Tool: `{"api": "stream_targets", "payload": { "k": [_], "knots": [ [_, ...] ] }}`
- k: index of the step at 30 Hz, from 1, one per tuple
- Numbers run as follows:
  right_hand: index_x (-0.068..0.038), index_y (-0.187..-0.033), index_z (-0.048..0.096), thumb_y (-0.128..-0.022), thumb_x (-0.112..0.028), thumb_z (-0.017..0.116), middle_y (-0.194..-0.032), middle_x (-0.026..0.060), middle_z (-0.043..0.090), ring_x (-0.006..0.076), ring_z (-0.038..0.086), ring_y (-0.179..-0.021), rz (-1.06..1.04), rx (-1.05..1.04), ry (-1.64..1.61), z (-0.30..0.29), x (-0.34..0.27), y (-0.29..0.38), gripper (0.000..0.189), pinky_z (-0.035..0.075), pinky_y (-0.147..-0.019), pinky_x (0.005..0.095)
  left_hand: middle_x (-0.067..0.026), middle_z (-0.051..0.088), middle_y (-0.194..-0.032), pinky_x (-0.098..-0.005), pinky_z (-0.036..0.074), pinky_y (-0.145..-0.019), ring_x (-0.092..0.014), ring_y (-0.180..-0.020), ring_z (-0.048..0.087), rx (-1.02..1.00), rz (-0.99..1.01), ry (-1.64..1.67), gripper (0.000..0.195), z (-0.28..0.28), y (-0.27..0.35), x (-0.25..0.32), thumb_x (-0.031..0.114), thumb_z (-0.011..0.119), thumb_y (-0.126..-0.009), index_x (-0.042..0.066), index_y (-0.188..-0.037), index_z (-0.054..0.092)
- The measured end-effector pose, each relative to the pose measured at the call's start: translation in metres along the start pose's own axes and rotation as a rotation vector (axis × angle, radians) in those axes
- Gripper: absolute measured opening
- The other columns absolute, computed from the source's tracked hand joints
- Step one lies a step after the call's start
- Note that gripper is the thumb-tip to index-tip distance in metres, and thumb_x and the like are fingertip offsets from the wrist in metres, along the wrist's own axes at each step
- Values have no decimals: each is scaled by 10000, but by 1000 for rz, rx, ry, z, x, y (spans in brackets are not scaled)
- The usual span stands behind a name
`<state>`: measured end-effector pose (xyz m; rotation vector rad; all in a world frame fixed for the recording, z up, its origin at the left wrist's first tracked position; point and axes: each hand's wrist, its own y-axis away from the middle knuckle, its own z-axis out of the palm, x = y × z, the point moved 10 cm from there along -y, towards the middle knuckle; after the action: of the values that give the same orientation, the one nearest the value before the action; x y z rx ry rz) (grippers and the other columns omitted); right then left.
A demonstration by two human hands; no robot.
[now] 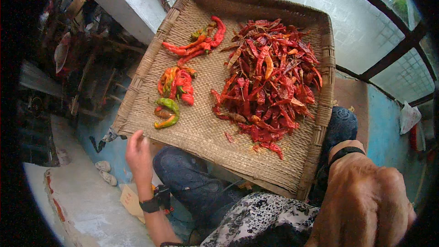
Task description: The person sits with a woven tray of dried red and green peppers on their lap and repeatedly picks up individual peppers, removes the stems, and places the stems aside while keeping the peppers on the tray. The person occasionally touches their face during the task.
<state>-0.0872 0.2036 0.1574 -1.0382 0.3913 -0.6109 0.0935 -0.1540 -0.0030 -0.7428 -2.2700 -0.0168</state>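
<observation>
A shallow woven basket tray stands before me, above my knees. On its right side lies a big heap of dried red chilies. To the left are fresher red chilies, a cluster of wrinkled red and orange peppers, and curved green and orange peppers. My left hand, slightly blurred, is beside the tray's front left corner with fingers loosely bent and nothing visible in them. My right hand is raised close to the camera, knuckles showing; its fingertips are hidden.
Frosted window panes in dark frames rise behind the tray. Dark clutter fills the left side. Pale shoes and a cardboard piece bearing writing lie on the floor at left. A white plastic bag hangs at right.
</observation>
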Motion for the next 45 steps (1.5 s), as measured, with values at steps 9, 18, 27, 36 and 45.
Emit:
{"api": "stream_targets", "payload": {
  "k": [9,18,27,36,45],
  "knots": [
    [10,-1116,659,-868,-348,746,-1092,273,595,404,645,-849,431,150,-250,-9,10,-9,444,463,-924,639,-177,644,-1087,-423,482,-894,-342,-1026,594,-417,608,138,276,178,-10,204,115,658,-865,20,-1123,623],
    [-7,-1216,624,-825,-366,789,-1132,296,587,430,650,-880,23,58,-128,-6,3,21,556,484,-838,614,-182,637,-1042,-384,518,-781,-296,-881,644,-427,443,134,390,226,-17,173,80,651,-859,23,-1237,573],
    [-64,-1057,662,-991,-285,562,-1044,152,597,331,605,-851,482,125,76,-4,-3,-39,251,474,-871,598,2,656,-844,-246,498,-696,-81,-733,586,-390,122,635,114,184,-25,128,64,632,-917,21,-1015,672],
    [-110,-931,636,-1058,-266,418,-829,89,508,302,484,-717,548,-464,76,21,3,-27,297,438,-685,557,-65,688,-979,-258,534,-761,-116,-840,651,-338,10,860,66,144,-18,106,60,576,-964,41,-1021,605],
    [-92,-804,599,-1072,-221,378,-723,84,468,258,428,-597,269,-197,315,24,-25,-20,371,403,-578,495,-103,654,-1103,-309,492,-887,-174,-998,611,357,-80,172,227,-57,2,-48,108,575,-958,11,-1162,550]
  ]
}}
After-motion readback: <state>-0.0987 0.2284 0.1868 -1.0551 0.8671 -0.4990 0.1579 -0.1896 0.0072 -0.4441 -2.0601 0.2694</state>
